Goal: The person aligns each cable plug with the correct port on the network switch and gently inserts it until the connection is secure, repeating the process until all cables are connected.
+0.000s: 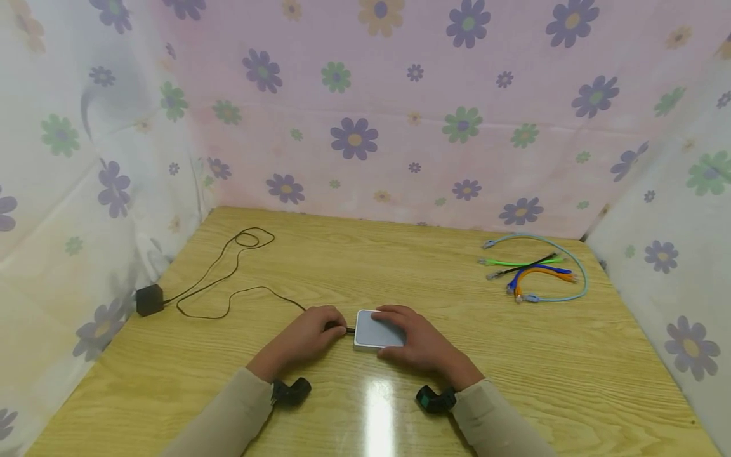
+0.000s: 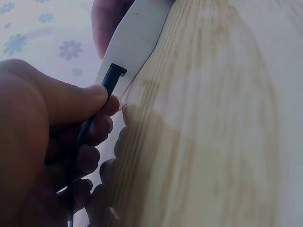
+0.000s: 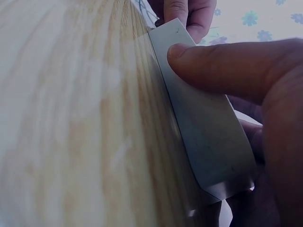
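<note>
Plug (image 2: 112, 79) was pinched in left hand (image 1: 314, 333), box (image 1: 374, 333) gripped by right hand (image 1: 419, 339); connecting step apparently needed straight push next.

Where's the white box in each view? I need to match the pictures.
Head: the white box is below centre, slightly right.
Left wrist: top, left of centre.
Right wrist: slanting from upper middle to lower right.
Shared landmark: the left hand, at one end of the box.
</note>
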